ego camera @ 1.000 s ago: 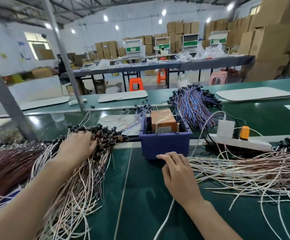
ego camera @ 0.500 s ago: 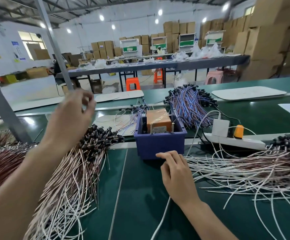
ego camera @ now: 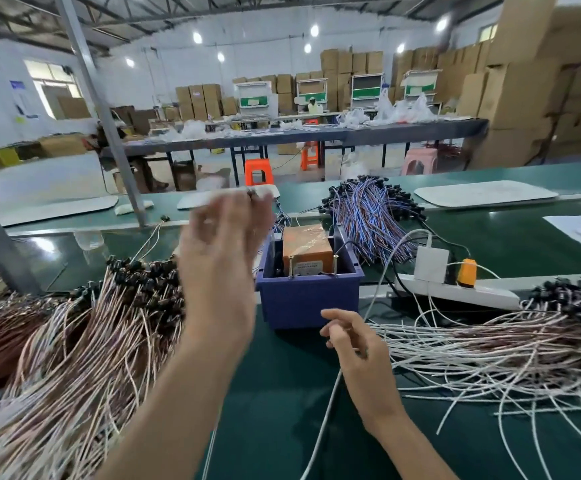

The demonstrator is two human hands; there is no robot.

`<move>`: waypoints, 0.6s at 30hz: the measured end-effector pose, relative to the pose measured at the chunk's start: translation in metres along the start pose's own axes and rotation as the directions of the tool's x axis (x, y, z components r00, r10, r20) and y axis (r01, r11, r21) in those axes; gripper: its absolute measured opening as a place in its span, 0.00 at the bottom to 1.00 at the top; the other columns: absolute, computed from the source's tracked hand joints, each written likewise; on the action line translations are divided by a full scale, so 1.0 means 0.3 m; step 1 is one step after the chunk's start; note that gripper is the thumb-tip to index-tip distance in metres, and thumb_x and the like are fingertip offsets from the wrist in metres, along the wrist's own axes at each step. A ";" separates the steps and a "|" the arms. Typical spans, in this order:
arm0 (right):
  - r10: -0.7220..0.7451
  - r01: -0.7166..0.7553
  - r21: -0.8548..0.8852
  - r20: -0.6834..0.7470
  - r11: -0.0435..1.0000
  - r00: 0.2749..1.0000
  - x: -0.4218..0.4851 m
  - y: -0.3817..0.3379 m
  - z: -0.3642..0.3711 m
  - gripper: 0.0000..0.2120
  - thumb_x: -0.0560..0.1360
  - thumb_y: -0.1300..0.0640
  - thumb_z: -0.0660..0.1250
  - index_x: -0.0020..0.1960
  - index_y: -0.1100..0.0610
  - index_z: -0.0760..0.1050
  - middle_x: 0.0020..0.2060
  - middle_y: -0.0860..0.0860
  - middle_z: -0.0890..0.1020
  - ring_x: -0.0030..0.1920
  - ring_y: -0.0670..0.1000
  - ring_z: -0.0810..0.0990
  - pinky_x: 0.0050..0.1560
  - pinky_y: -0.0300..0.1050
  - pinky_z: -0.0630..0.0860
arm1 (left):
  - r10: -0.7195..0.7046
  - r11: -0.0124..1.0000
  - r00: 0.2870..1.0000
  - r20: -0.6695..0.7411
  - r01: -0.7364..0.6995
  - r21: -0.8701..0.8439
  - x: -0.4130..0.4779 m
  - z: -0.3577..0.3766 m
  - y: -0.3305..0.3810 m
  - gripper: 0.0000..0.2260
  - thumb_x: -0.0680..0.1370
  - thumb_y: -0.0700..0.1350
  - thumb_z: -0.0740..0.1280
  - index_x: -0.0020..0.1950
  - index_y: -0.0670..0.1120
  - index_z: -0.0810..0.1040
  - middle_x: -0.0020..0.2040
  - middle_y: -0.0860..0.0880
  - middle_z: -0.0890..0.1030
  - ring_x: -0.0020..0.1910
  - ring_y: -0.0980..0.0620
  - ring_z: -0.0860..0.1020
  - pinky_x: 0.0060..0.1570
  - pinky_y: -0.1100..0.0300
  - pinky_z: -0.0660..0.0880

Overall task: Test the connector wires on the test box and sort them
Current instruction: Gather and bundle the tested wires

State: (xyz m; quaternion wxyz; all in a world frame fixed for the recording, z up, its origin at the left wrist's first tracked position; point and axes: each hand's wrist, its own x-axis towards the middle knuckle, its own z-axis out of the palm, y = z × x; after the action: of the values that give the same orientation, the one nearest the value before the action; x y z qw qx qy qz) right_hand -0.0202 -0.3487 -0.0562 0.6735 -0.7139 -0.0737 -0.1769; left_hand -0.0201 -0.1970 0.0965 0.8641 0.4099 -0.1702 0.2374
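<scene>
- Since half a second ago, my left hand has swung from above the left pile toward the test box. Blur hides its fingers, so I cannot tell whether they pinch the dark connector at their tips.
- My right hand sits just before the box, thumb and finger pinching a white wire above the surface.
- At this speed, the connector could miss the box's upright pins.
- Trailing wire could snag the left pile and drag neighbours out.
- I judge the right pile loose enough to mix sorts.
</scene>
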 end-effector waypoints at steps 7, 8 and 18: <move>0.329 -0.306 0.553 0.060 0.775 0.942 0.045 -0.007 -0.015 0.15 0.82 0.49 0.60 0.63 0.52 0.79 0.52 0.55 0.87 0.50 0.54 0.85 0.46 0.46 0.79 | -0.458 0.665 0.885 0.082 0.280 0.693 -0.279 -0.136 -0.378 0.03 0.80 0.44 0.70 0.47 0.47 0.81 0.43 0.48 0.85 0.43 0.50 0.83 0.44 0.55 0.80; 0.352 -0.306 0.559 0.026 0.771 0.936 0.042 0.003 -0.020 0.14 0.84 0.52 0.58 0.61 0.54 0.80 0.48 0.55 0.87 0.47 0.53 0.85 0.42 0.43 0.80 | -0.468 0.590 0.879 0.095 0.231 0.774 -0.286 -0.154 -0.392 0.05 0.80 0.46 0.69 0.45 0.50 0.82 0.43 0.50 0.84 0.43 0.55 0.82 0.44 0.58 0.78; 0.223 -0.217 0.162 -0.021 0.963 0.974 -0.010 0.034 -0.027 0.06 0.79 0.63 0.65 0.51 0.54 0.76 0.42 0.51 0.83 0.46 0.50 0.83 0.43 0.43 0.80 | -0.532 0.098 0.721 0.444 -0.468 0.878 -0.187 0.053 -0.380 0.27 0.82 0.57 0.59 0.80 0.50 0.60 0.69 0.52 0.74 0.69 0.51 0.67 0.74 0.53 0.58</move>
State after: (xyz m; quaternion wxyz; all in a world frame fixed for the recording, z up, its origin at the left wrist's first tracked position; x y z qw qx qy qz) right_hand -0.0209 -0.3572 -0.0665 0.7450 -0.6581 0.0056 -0.1085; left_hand -0.0054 -0.2876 0.0070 0.2207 0.9352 -0.2613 0.0923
